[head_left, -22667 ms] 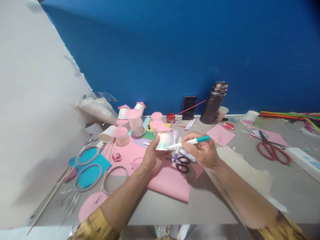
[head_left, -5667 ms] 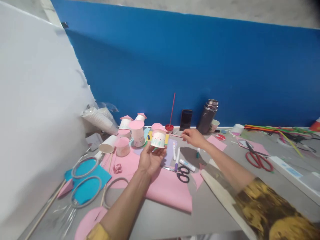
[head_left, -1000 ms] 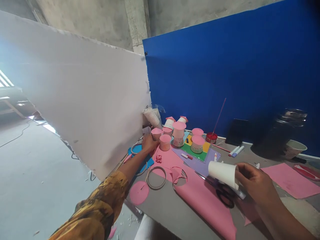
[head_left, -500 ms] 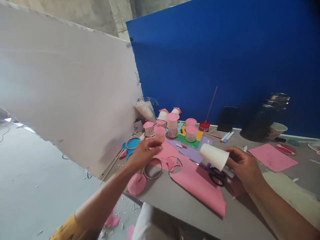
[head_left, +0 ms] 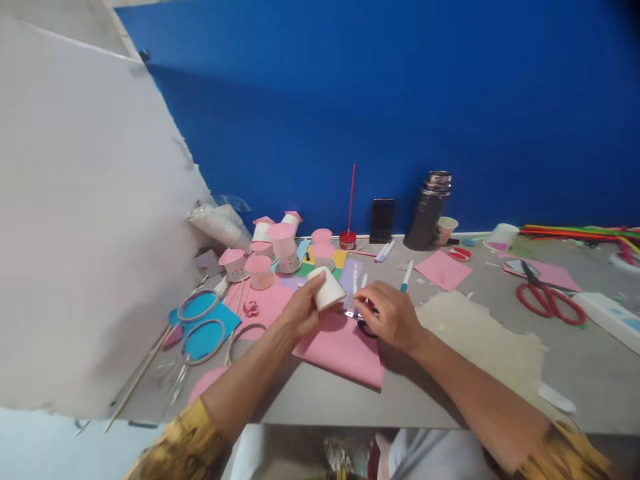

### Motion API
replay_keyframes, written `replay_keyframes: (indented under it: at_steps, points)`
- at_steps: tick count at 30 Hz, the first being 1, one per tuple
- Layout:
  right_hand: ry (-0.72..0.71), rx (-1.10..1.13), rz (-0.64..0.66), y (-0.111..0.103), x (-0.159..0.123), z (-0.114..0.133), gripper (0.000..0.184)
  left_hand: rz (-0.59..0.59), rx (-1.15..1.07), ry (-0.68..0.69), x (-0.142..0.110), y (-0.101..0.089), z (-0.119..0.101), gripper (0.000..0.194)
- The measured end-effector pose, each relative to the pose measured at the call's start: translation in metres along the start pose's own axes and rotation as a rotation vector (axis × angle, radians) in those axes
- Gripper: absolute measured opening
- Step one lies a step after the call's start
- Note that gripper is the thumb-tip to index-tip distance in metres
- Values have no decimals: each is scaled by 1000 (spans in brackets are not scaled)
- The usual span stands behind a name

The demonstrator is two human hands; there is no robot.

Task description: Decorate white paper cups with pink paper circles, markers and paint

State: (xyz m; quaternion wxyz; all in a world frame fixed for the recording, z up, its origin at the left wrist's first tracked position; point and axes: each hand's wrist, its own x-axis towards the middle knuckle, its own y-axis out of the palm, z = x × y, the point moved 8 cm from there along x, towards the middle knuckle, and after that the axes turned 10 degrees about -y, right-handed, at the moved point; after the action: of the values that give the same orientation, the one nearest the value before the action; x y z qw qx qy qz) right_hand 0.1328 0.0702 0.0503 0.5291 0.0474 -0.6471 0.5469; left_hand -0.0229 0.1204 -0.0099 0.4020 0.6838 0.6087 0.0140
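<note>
My left hand (head_left: 301, 311) is closed round a plain white paper cup (head_left: 327, 288), holding it tilted over a pink paper sheet (head_left: 340, 347). My right hand (head_left: 393, 315) rests palm down just right of the cup, its fingers curled over the black scissors (head_left: 364, 326) and markers lying there; whether it grips one is hidden. A teal-capped marker (head_left: 406, 275) lies on the table beyond my right hand. Several pink-topped paper cups (head_left: 280, 245) stand behind the held cup.
A white board (head_left: 85, 227) leans along the left; a blue wall (head_left: 380, 100) closes the back. A stack of cups (head_left: 217, 225), metal rings (head_left: 203, 332) on blue paper, a red paint pot (head_left: 347, 239), phone (head_left: 382, 220), flask (head_left: 429, 209) and red scissors (head_left: 547, 300) lie around.
The white cup went from my right hand into my left. My right hand dropped onto the scissors and markers. The view swung back right to face the table.
</note>
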Motion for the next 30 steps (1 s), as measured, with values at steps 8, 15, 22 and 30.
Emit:
replay_keyframes:
  at_steps: [8, 15, 22, 30]
  points:
    - [629, 95, -66, -4, -23, -109, 22, 1, -73, -58, 31, -27, 7, 43]
    - [629, 145, 28, 8, -28, -108, 26, 36, -71, -59, 29, -23, 14, 49]
    - [638, 156, 59, 16, -35, -111, 28, 86, -163, -141, 28, -17, 19, 58]
    - [653, 145, 79, 12, -33, -109, 29, 64, -142, -86, 27, -19, 18, 45]
